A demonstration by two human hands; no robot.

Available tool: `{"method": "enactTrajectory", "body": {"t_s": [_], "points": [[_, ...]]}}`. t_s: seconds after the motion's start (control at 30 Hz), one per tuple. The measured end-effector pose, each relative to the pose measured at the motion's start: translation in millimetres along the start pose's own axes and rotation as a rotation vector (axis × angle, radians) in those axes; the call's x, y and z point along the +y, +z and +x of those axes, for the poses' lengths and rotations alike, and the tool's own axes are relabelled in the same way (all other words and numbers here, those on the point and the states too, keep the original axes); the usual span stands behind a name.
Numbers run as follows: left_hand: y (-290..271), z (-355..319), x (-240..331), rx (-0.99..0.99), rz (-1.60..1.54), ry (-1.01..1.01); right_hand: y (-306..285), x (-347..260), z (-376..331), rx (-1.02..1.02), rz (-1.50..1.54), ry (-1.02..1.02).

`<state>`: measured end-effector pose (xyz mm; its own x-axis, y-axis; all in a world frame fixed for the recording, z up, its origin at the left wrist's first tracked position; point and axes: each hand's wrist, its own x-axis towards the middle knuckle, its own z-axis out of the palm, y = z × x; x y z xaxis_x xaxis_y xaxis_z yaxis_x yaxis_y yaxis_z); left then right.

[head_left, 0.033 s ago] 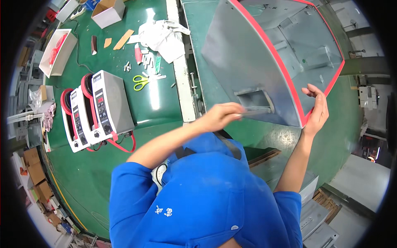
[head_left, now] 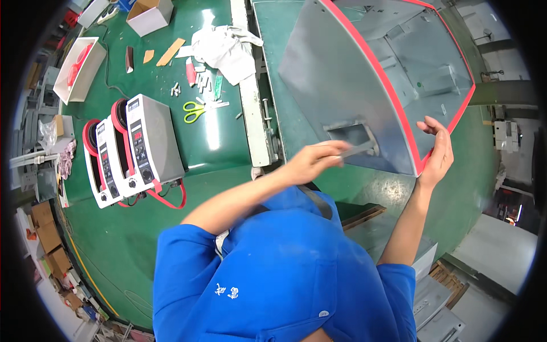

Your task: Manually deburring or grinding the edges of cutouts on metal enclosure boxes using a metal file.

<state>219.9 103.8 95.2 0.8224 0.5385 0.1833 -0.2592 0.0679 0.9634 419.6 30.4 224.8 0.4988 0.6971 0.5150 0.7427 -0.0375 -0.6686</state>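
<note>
A large grey metal cabinet [head_left: 342,74] with red trim [head_left: 383,74] along its open rim lies tilted at the upper right. Low on its near side panel is a rectangular cutout [head_left: 350,134] with pale, rough-looking edges. My left hand [head_left: 317,161] is closed on a thin flat grey strip like a file [head_left: 359,149], which lies across the lower edge of the cutout. On the cabinet's near right corner, my right hand [head_left: 436,153] curls its fingers over the red-trimmed edge and grips it.
Two white tape-machine-like units [head_left: 151,137] with red bands stand at left. Behind them lie green-handled scissors [head_left: 194,112], small pale pieces [head_left: 203,82], a white cloth [head_left: 223,50] and an open cardboard box [head_left: 149,17]. A white tray [head_left: 85,62] holds red rolls. A pale rail [head_left: 248,97] borders the cabinet.
My left hand has shifted a little to the right with the strip, which now reaches further across the cutout. My right hand and the cabinet stay in place.
</note>
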Motion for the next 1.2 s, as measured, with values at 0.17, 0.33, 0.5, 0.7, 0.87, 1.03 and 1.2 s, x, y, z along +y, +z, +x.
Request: {"method": "enactTrajectory", "body": {"t_s": [0.17, 0.33, 0.5, 0.7, 0.87, 1.03, 1.2], "points": [[57, 25, 20, 0.240, -0.908, -0.178, 2, -4, -1, -0.021, -0.011, 0.014], [55, 30, 29, 0.311, -1.168, -0.224, 0, -1, -2, -0.028, -0.014, 0.023], [55, 24, 35, 0.315, -1.088, -0.268, 0, -1, -1, -0.023, -0.027, 0.006], [54, 19, 35, 0.333, -1.047, -0.200, 0, -2, -2, -0.024, -0.021, 0.021], [54, 22, 33, 0.314, -1.033, -0.195, 1, -4, 0, -0.047, -0.042, 0.029], [46, 15, 28, 0.292, -1.025, -0.201, 3, -3, 0, -0.056, -0.054, 0.029], [34, -15, 17, 0.145, -0.835, -0.392, 0, 2, -2, -0.085, -0.160, 0.026]]}}
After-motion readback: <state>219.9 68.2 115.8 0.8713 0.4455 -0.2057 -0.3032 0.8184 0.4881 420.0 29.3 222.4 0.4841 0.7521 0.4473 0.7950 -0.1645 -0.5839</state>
